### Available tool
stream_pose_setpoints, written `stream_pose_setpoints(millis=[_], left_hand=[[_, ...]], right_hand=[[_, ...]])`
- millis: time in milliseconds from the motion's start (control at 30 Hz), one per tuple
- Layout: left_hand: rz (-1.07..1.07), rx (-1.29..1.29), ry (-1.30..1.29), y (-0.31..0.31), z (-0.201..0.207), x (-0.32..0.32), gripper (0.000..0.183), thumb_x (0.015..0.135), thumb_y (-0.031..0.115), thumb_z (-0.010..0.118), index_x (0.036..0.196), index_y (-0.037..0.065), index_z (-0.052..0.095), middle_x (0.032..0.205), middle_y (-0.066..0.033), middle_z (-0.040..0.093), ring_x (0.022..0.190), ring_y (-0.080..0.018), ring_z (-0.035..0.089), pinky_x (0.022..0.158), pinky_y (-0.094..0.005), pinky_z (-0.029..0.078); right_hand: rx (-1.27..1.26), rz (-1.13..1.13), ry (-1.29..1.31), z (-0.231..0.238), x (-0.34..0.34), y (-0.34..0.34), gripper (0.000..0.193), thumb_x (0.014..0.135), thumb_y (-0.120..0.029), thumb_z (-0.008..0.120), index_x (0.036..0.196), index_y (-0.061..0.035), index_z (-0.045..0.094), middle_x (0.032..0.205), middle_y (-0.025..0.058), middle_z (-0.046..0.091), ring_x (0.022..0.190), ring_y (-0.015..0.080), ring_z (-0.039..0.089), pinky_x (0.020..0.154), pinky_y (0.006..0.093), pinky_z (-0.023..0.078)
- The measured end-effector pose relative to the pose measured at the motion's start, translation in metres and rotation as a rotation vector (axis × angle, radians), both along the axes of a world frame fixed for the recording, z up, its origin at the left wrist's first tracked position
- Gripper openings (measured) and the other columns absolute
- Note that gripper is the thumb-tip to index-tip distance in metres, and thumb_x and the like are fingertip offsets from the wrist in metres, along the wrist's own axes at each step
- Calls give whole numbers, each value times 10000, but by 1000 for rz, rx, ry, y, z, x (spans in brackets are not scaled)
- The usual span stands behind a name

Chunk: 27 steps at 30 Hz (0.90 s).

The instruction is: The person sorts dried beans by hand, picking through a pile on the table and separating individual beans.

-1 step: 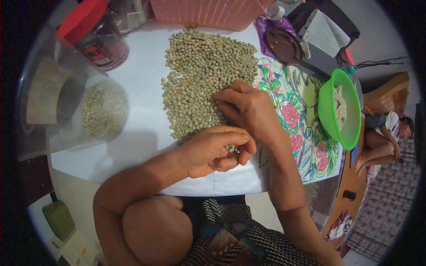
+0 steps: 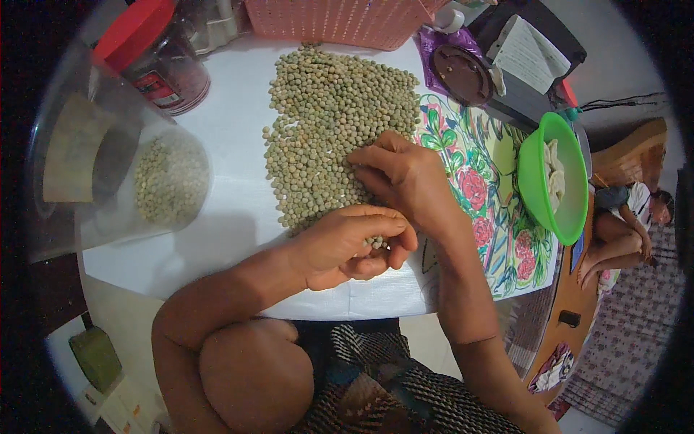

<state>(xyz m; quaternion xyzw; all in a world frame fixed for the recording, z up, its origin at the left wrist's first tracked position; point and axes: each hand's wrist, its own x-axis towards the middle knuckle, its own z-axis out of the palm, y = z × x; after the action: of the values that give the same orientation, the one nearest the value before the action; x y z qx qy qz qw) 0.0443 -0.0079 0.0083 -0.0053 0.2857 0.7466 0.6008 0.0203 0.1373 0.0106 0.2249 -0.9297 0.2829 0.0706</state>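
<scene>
Dried green peas (image 2: 340,94) lie spread in one layer over a white table covering (image 2: 238,145). My left hand (image 2: 354,246) is curled palm-up at the near edge of the peas, and a few of them show inside its bent fingers. Just beyond it, my right hand (image 2: 408,177) reaches down into the right side of the spread. Its thumb and fingers are drawn together in a pinch at the peas; the fingertips' hold is hidden. A clear plastic jar (image 2: 116,166) with more peas inside lies on its side to the left.
A red-lidded jar (image 2: 155,65) stands at the back left. Behind the peas is a pink basket (image 2: 332,22). To the right are a brown round lid (image 2: 460,74), a flowered cloth (image 2: 473,188) and a green bowl (image 2: 531,173) holding pale pieces. Another person (image 2: 625,224) sits farther right.
</scene>
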Motion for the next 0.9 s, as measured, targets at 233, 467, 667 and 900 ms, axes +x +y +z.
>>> stream_pose_setpoints(millis=[233, 467, 667, 900], left_hand=[[5, 8, 17, -1, -1, 0, 208, 848, 201, 412, 839, 24, 521, 646, -71, 489, 402, -52, 330, 360, -158, 254], [23, 5, 32, -1, 0, -1, 216, 849, 207, 406, 839, 24, 519, 650, -67, 489, 402, -51, 326, 353, -157, 241], [67, 23, -29, 0, -6, -3, 312, 878, 307, 337, 856, 40, 497, 678, -69, 507, 391, -55, 326, 333, -159, 233], [228, 91, -164, -2, -7, -2, 355, 892, 318, 301, 866, 21, 493, 681, -76, 495, 386, -62, 313, 324, -165, 204]], right_hand=[[27, -2, 8, -3, -2, 0, 122, 653, -109, 595, 770, -83, 572, 700, 68, 532, 594, 261, 559, 508, 348, 447], [-284, -119, -120, 6, 0, 5, 92, 708, -65, 557, 796, -47, 539, 659, 85, 545, 545, 195, 548, 495, 294, 424], [-752, -111, -392, 25, 2, 20, 65, 753, -56, 544, 803, -15, 532, 658, -34, 506, 618, 31, 460, 545, 184, 376], [-839, -52, -514, 40, 7, 28, 107, 743, -73, 585, 823, -6, 564, 676, -19, 536, 611, 42, 490, 557, 181, 396]])
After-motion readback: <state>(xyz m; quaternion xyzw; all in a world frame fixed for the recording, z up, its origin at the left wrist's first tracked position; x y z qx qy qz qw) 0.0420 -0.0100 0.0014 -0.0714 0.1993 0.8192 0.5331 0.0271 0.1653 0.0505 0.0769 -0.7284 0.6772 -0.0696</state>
